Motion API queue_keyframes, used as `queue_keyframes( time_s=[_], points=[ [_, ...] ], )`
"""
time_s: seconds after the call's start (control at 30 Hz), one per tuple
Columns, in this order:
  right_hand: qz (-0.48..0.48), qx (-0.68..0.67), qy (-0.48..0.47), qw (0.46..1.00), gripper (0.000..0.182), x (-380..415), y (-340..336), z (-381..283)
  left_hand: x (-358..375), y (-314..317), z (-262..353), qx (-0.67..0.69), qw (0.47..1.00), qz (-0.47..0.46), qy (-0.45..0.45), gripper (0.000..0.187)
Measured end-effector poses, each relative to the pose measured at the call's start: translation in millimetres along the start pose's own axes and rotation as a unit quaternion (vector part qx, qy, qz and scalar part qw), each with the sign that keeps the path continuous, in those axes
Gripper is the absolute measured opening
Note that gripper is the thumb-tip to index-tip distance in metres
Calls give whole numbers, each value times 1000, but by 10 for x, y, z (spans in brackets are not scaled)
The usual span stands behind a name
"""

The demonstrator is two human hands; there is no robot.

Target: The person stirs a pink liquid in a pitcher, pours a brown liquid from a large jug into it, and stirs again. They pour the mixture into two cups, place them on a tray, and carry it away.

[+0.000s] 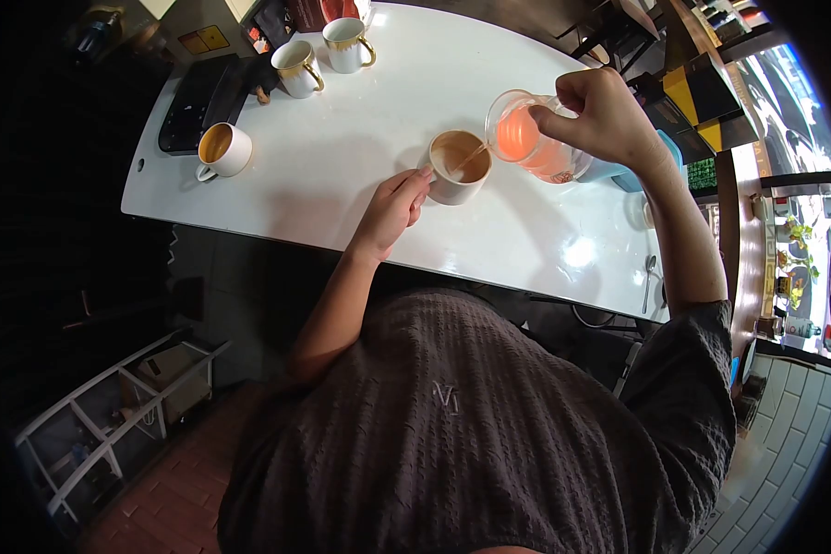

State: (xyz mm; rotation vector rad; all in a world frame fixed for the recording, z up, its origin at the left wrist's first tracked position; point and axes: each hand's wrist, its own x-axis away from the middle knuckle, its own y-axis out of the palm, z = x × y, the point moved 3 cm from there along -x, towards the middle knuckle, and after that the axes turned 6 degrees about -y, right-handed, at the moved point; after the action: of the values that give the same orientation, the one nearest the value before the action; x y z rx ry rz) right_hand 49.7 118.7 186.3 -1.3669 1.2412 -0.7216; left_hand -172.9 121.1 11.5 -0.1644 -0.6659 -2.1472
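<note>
A clear glass pitcher of pink-orange liquid is tilted in my right hand, its fingers closed round the grip. From its lip a thin stream runs into a white mug standing on the white table. My left hand is closed at the mug's left side, fingers pinching where the handle would be; the handle itself is hidden. Some liquid shows inside the mug.
At the left stands another white mug with a tan inside. Two gold-handled mugs, one nearer and one farther, are at the back beside a black device. A spoon lies near the right edge.
</note>
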Motion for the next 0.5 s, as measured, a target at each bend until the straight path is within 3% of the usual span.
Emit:
queue_keyframes(
  time_s=[0.5],
  points=[
    [-5,8,8,1000,47,17,-11,28,-37,-2,-16,-3,1000,-3,-2,34]
  ],
)
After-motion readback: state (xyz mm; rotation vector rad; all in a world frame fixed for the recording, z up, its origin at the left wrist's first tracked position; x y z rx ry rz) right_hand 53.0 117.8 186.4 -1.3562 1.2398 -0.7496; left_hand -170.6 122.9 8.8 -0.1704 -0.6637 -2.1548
